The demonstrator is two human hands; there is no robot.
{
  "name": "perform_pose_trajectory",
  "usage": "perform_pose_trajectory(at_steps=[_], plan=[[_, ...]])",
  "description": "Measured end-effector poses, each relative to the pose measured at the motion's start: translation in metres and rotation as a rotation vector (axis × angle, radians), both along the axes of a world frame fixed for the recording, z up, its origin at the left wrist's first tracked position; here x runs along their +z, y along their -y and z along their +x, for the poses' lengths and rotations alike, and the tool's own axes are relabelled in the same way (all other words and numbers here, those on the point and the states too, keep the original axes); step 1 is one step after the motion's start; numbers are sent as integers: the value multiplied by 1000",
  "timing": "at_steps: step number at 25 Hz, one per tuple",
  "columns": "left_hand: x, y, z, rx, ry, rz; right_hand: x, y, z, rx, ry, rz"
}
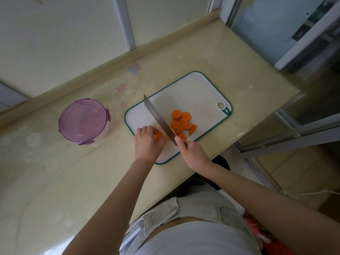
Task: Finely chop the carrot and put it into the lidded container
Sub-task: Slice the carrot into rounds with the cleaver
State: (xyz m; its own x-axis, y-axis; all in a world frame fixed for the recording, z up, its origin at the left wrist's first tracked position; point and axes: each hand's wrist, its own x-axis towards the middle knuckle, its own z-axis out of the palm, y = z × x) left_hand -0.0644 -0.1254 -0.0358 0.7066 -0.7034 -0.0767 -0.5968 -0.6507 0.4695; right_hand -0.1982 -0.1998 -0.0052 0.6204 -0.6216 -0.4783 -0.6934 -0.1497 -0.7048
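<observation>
Orange carrot slices [181, 124] lie heaped on a white, green-rimmed plastic cutting board [193, 92]. The left hand [147, 142] curls around a carrot stub [158, 136]. The right hand [193, 153] grips a steel cleaver [158, 118] just beside it. A purple-lidded round container [83, 121] sits closed, left of the board.

Carrot slicing on cutting board [193, 92].
My left hand [148, 142] holds the carrot piece [158, 136]; my right hand [193, 153] grips the knife [159, 119]. Slices [181, 124] lie beside; lidded container [83, 121] shut.
</observation>
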Motion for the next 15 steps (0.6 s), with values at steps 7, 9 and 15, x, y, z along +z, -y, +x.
perform_pose_trajectory(at_steps=[7, 9, 15], plan=[[4, -18, 2, 23, -151, -23, 3, -9, 1, 49, 27, 8], [3, -19, -1, -14, -133, -13, 3, -10, 2, 64, 31, 8], [2, -22, -7, -110, -12, 17, 0, -8, 4, 32, 19, 14]])
